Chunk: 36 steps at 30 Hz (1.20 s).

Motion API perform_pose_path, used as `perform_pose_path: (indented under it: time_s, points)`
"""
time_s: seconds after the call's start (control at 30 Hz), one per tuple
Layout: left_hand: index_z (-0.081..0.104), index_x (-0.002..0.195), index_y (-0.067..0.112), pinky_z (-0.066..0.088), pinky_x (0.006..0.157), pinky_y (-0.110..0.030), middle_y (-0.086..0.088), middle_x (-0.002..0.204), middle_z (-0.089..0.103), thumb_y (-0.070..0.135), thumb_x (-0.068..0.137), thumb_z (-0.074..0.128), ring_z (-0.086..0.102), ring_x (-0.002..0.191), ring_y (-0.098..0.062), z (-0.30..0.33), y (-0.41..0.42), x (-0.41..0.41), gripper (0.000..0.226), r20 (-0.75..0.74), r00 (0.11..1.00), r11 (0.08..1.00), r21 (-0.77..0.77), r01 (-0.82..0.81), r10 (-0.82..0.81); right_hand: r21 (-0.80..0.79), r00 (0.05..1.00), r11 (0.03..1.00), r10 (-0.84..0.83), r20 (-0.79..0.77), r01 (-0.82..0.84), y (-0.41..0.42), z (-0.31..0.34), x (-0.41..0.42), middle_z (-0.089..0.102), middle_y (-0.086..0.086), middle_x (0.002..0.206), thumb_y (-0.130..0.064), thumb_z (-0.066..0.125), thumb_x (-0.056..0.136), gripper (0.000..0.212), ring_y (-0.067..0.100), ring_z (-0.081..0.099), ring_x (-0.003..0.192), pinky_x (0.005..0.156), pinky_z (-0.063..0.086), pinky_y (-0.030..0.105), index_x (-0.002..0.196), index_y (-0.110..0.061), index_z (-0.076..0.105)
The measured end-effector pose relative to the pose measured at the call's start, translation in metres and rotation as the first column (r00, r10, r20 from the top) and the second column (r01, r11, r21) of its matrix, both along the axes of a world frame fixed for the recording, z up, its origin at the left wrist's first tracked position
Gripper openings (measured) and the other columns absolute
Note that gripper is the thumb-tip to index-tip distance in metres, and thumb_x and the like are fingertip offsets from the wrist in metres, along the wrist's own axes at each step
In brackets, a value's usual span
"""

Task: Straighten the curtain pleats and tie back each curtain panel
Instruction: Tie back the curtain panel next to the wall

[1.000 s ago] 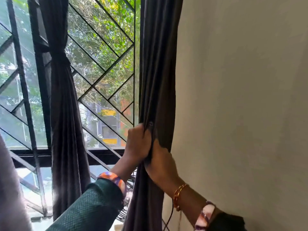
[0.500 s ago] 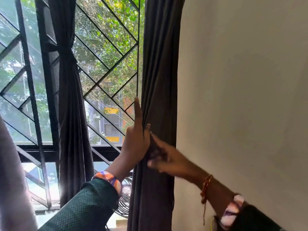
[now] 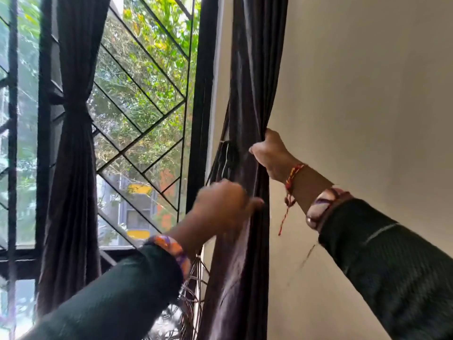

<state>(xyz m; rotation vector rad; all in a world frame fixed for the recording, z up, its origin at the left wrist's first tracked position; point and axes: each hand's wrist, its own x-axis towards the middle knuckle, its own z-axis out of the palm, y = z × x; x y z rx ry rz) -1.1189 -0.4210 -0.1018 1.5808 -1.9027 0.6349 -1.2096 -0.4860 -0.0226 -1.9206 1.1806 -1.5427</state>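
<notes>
A dark grey right curtain panel [image 3: 255, 77] hangs beside the cream wall. My right hand [image 3: 270, 153] grips its wall-side edge high up, fingers curled round the bunched cloth. Lower down, my left hand [image 3: 224, 204], blurred, pinches the same panel from the window side. Between the two hands a dark fixture with light strands [image 3: 226, 155] shows behind the cloth. The left curtain panel [image 3: 73, 168] hangs gathered and cinched at its waist by a tie [image 3: 73, 107].
A black window frame [image 3: 201, 94] and a diagonal metal grille [image 3: 142, 99] stand behind the curtains, with trees and a building outside. A wire fan guard [image 3: 191, 285] sits low beside the right panel. The cream wall [image 3: 367, 94] fills the right.
My right hand has risen and now clutches the panel's wall-side edge. My left hand has dropped a little and curled onto the cloth. The view has shifted toward the wall.
</notes>
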Motion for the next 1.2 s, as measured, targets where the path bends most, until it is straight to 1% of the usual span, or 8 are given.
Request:
perform_pose_path:
  time_s: [0.23, 0.37, 0.43, 0.67, 0.83, 1.0, 1.1, 1.2]
  points:
    - [0.073, 0.09, 0.008, 0.04, 0.065, -0.023, -0.017, 0.085, 0.071, 0.025, 0.083, 0.063, 0.067, 0.084, -0.028, 0.048, -0.023, 0.041, 0.021, -0.497, 0.845, 0.963, -0.259, 0.072, -0.197, 0.042, 0.992, 0.992, 0.116, 0.048, -0.118, 0.026, 0.005, -0.019, 0.06, 0.01, 0.112, 0.001, 0.054, 0.089, 0.036, 0.027, 0.058, 0.108, 0.095, 0.049, 0.036, 0.124, -0.006, 0.052]
    - [0.069, 0.085, 0.011, 0.054, 0.075, -0.045, -0.016, 0.079, 0.066, 0.036, 0.088, 0.059, 0.061, 0.073, -0.025, 0.066, -0.026, 0.036, 0.027, -0.754, 0.549, 0.927, -0.228, 0.297, -0.361, 0.043, 0.988, 0.988, 0.148, 0.046, -0.15, 0.037, 0.01, -0.023, 0.057, 0.012, 0.12, -0.004, 0.057, 0.088, 0.04, 0.029, 0.056, 0.111, 0.097, 0.048, 0.037, 0.128, -0.006, 0.049]
    - [0.063, 0.088, 0.007, 0.05, 0.071, -0.039, -0.017, 0.085, 0.062, 0.04, 0.092, 0.05, 0.057, 0.075, -0.025, 0.08, -0.027, 0.032, 0.036, -0.824, 0.456, 0.92, -0.184, 0.345, -0.336, 0.045, 0.988, 0.987, 0.151, 0.04, -0.153, 0.042, 0.012, -0.024, 0.056, 0.013, 0.126, -0.006, 0.06, 0.087, 0.046, 0.031, 0.055, 0.114, 0.1, 0.047, 0.04, 0.13, -0.006, 0.047]
    - [0.056, 0.069, 0.005, 0.036, 0.038, -0.013, -0.009, 0.056, 0.06, 0.015, 0.094, 0.049, 0.053, 0.037, -0.012, 0.101, -0.03, 0.025, 0.028, -0.878, 0.379, 0.896, -0.112, 0.431, -0.292, 0.074, 0.958, 0.958, 0.271, 0.093, -0.278, 0.049, 0.017, -0.043, 0.059, 0.01, 0.114, -0.003, 0.058, 0.088, 0.041, 0.024, 0.058, 0.099, 0.082, 0.05, 0.028, 0.128, -0.004, 0.048]
    - [0.052, 0.065, 0.021, 0.02, 0.03, -0.008, 0.009, 0.045, 0.055, 0.049, 0.096, 0.036, 0.046, 0.028, -0.001, 0.095, -0.033, 0.006, 0.044, -0.946, 0.235, 0.788, -0.034, 0.614, -0.224, 0.126, 0.883, 0.878, 0.44, 0.164, -0.461, 0.047, 0.02, -0.053, 0.06, 0.002, 0.087, 0.0, 0.055, 0.089, 0.03, 0.015, 0.06, 0.078, 0.065, 0.055, 0.022, 0.118, -0.007, 0.052]
    - [0.075, 0.066, 0.012, 0.056, 0.05, -0.022, -0.005, 0.067, 0.073, 0.053, 0.094, 0.031, 0.069, 0.056, -0.013, 0.093, -0.048, -0.004, 0.066, -0.963, -0.142, 0.47, -0.237, 0.851, -0.228, 0.187, 0.756, 0.734, 0.648, 0.094, -0.653, 0.047, 0.021, -0.066, 0.064, 0.005, 0.102, -0.031, 0.046, 0.095, 0.026, 0.018, 0.065, 0.09, 0.07, 0.058, 0.028, 0.112, -0.013, 0.056]
    - [0.071, 0.051, 0.01, 0.052, 0.048, -0.02, -0.001, 0.053, 0.068, 0.038, 0.097, 0.032, 0.064, 0.046, -0.01, 0.093, -0.055, -0.005, 0.066, -0.956, -0.186, 0.467, -0.274, 0.841, -0.227, 0.058, 0.836, 0.835, 0.541, 0.096, -0.547, 0.033, 0.029, -0.079, 0.06, 0.003, 0.086, -0.06, 0.023, 0.092, 0.061, 0.017, 0.058, 0.076, 0.06, 0.047, 0.026, 0.101, -0.012, 0.06]
    - [0.064, 0.037, 0.007, 0.046, 0.037, -0.017, -0.002, 0.039, 0.06, 0.024, 0.098, 0.029, 0.058, 0.034, -0.008, 0.093, -0.051, -0.01, 0.073, -0.95, -0.169, 0.52, -0.287, 0.805, -0.263, -0.057, 0.923, 0.948, 0.317, 0.217, -0.312, 0.018, 0.031, -0.083, 0.055, 0.001, 0.075, -0.047, 0.03, 0.098, 0.046, 0.016, 0.05, 0.066, 0.056, 0.041, 0.024, 0.081, -0.016, 0.06]
